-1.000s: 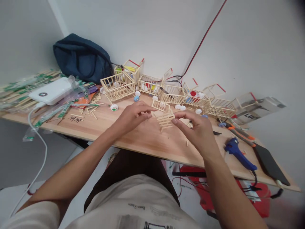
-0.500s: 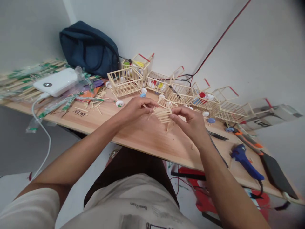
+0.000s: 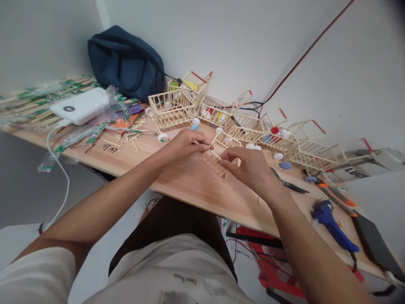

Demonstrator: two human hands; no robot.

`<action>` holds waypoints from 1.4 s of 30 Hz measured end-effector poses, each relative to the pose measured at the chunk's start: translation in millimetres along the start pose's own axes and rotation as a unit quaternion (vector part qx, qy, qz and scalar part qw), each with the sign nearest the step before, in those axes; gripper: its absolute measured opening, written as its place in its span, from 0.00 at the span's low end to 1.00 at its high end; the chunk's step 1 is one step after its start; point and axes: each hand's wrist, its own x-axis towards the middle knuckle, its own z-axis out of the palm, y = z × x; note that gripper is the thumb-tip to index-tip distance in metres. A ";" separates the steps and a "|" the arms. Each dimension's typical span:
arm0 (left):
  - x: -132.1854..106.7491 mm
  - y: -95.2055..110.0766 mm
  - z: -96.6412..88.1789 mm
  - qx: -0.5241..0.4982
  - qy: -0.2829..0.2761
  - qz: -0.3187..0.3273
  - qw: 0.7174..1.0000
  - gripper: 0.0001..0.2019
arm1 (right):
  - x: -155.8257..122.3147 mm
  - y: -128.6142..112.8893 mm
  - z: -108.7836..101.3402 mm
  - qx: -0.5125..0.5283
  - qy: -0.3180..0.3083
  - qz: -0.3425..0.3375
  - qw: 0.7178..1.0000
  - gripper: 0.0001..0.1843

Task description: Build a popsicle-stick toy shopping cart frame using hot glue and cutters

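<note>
Between my hands is a small openwork frame of short wooden sticks (image 3: 215,165), tilted, just above or on the wooden table (image 3: 177,169). My right hand (image 3: 245,165) is closed, thumb and fingers pinching the frame's right side. At its upper left, my left hand (image 3: 192,144) has thumb and forefinger brought together. Whether a tiny piece is between those fingertips, or whether they touch the frame, I cannot make out. Right behind the hands stands a row of little stick-built shopping carts (image 3: 242,128) with red-tipped handles, some holding coloured bottle caps.
Loose cut sticks (image 3: 134,134) lie at the left, by a white power bank (image 3: 80,105) and bagged sticks. A dark blue bag (image 3: 126,63) stands behind. On the right are a blue glue gun (image 3: 335,226), orange-handled pliers (image 3: 338,196), a black knife (image 3: 294,185) and bottle caps (image 3: 285,165).
The view has shifted, so the table's things appear farther right. Between my hands the stick frame has tilted, its slats now seen at a steeper angle. My right hand still pinches it.
</note>
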 end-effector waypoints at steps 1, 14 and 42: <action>0.2 -0.6 0.2 0.000 0.000 0.001 1.000 0.09 | 0.3 0.5 1.3 -0.002 -0.001 0.000 1.000 0.06; 1.8 -4.4 -1.7 -0.002 -0.003 0.019 1.000 0.09 | 2.2 0.5 13.9 -0.036 -0.002 0.014 0.999 0.04; 1.5 -1.2 0.5 -0.006 0.009 -0.002 1.000 0.08 | 2.6 2.6 17.1 -0.061 0.001 0.008 0.998 0.05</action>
